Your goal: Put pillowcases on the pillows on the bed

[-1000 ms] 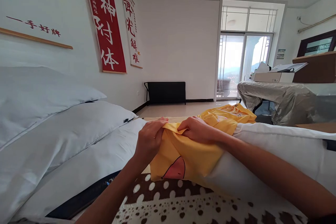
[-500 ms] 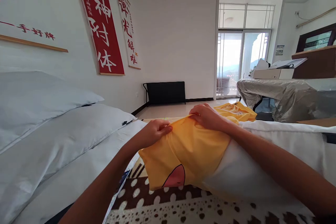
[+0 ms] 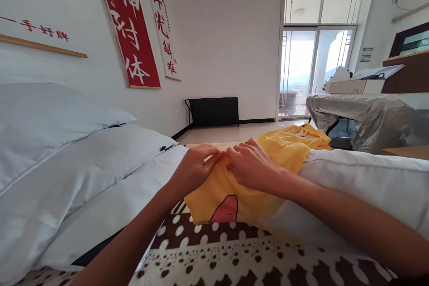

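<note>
My left hand [image 3: 195,165] and right hand [image 3: 250,166], close together, both pinch the upper edge of the yellow cloth [image 3: 211,194]. A white pillow [image 3: 365,176] adjoins it; whether inside, I cannot tell.

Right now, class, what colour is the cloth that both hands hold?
The cloth is yellow, with a black-outlined pinkish-red shape; the head view shows it.

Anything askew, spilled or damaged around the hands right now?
No spill or damage shows. Only the yellow cloth looks untidy: both the left hand and right hand pinch its edge, while its far part lies bunched in loose folds beside the white pillow on the right.
</note>
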The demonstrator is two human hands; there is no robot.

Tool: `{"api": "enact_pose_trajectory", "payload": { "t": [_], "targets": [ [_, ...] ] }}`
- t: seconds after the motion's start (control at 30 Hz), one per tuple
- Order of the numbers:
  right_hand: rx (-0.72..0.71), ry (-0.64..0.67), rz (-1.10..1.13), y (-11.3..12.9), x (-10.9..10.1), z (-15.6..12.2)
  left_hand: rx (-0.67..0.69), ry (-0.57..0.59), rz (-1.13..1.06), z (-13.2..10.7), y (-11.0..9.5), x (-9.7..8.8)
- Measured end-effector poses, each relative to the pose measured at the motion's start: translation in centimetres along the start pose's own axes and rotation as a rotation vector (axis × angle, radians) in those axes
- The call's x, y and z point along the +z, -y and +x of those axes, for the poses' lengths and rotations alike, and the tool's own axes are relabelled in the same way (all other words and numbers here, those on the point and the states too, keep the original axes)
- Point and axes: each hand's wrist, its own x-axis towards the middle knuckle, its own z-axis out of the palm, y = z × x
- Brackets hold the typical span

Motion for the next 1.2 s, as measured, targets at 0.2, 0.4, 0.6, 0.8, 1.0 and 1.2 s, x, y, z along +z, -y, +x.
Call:
{"api": "enact_pose_trajectory", "payload": {
  "t": [0.2,0.4,0.6,0.8,1.0,1.2],
  "targets": [
    [0.143,-0.026,0.379,-3.5,2.0,1.4,-0.050,-0.093,-0.061,0.1,0.2,1.0],
    [0.210,-0.136,0.579,-5.7,2.0,2.1,-0.211,0.055,-0.325,-0.6,3.0,0.8],
    [-0.037,-0.003,0.723,-5.5,2.1,2.2,-0.132,-0.060,-0.212,-0.7,3.3,2.1],
    [0.059,0.112,0.662,-5.6,1.9,3.3,-0.055,-0.374,-0.132,-1.2,2.3,3.1],
    [0.142,0.114,0.282,-2.9,2.6,3.9,-0.057,-0.389,-0.108,-1.0,1.3,3.9],
    [0.080,0.173,0.206,-2.8,1.1,3.3,-0.138,-0.024,-0.255,-1.0,2.4,1.7]
  ]
}}
